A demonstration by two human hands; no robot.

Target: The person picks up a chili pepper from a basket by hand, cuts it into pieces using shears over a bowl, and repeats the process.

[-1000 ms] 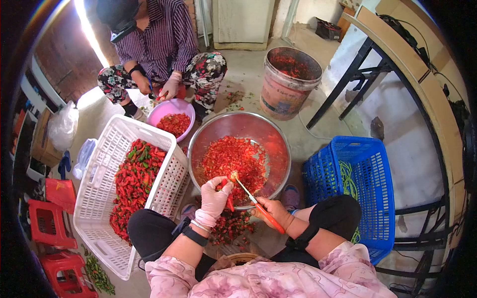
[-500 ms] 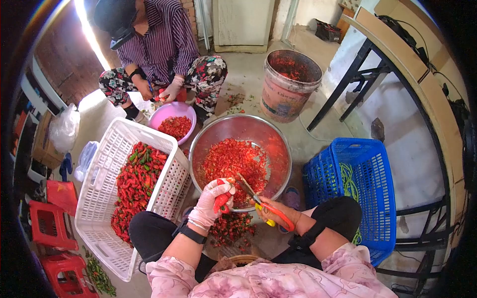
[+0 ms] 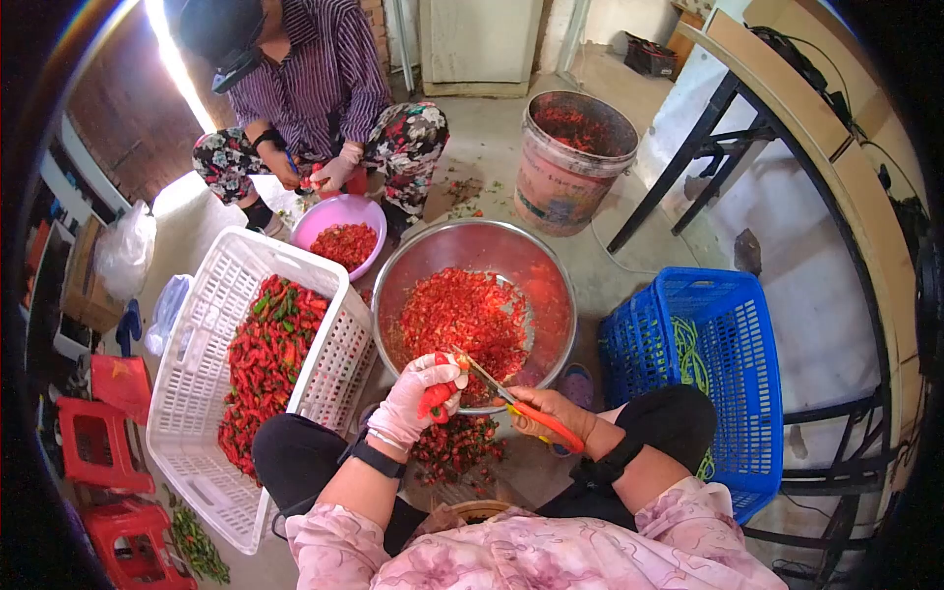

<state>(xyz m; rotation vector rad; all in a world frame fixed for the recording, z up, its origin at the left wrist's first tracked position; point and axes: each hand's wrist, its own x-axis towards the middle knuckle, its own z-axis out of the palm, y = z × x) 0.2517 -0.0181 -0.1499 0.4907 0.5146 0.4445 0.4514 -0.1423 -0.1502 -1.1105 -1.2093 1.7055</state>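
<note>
My gloved left hand (image 3: pixel 405 401) is closed around red chili peppers (image 3: pixel 435 399) above the near rim of a steel bowl (image 3: pixel 557 285). In my bare right hand (image 3: pixel 551 413) is a pair of scissors (image 3: pixel 500 391) with orange and yellow handles. Its blades point up and left, touching or close to the pepper end at my left fingertips. Chopped red chili (image 3: pixel 460 320) covers much of the bowl's bottom. Below the bowl, between my legs, lies a heap of dark red and green pepper bits (image 3: pixel 457 447), partly hidden by my left hand.
A white crate (image 3: pixel 187 393) of whole peppers stands at left, a blue crate (image 3: pixel 752 393) with green strands at right. Across from me a co-worker (image 3: pixel 329 88) sits by a pink basin (image 3: pixel 366 213). Beyond the bowl are a stained bucket (image 3: pixel 560 192) and a table (image 3: pixel 787 108).
The scissor blades look closer together now, and the yellow handle has drawn in toward the orange one. My left hand stays nearly in place with the peppers.
</note>
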